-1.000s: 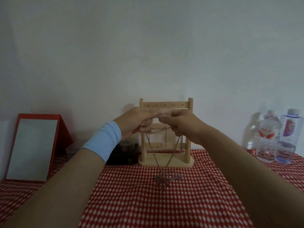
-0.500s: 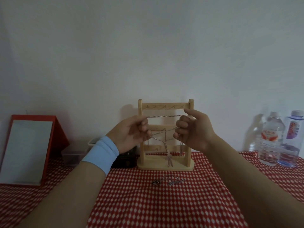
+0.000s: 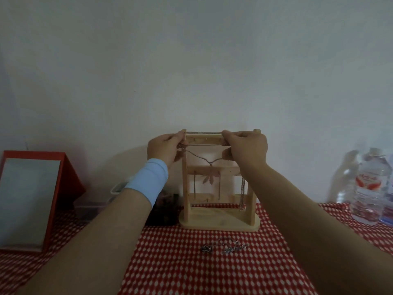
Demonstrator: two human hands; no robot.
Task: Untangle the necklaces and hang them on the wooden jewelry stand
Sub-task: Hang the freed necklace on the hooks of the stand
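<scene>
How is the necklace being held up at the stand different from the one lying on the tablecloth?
The held necklace is stretched out between the left hand and right hand at the top bar of the wooden stand; the loose necklace lies bunched in a small heap on the checked tablecloth. The held one hangs in an open V with a petal-shaped pendant below; the loose one shows a roundish knot-like piece. Both are thin metal chains.

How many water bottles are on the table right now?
2: one clear bottle at the far right, and a red-labelled bottle just right of it. More may sit beyond the frame edge.
</scene>
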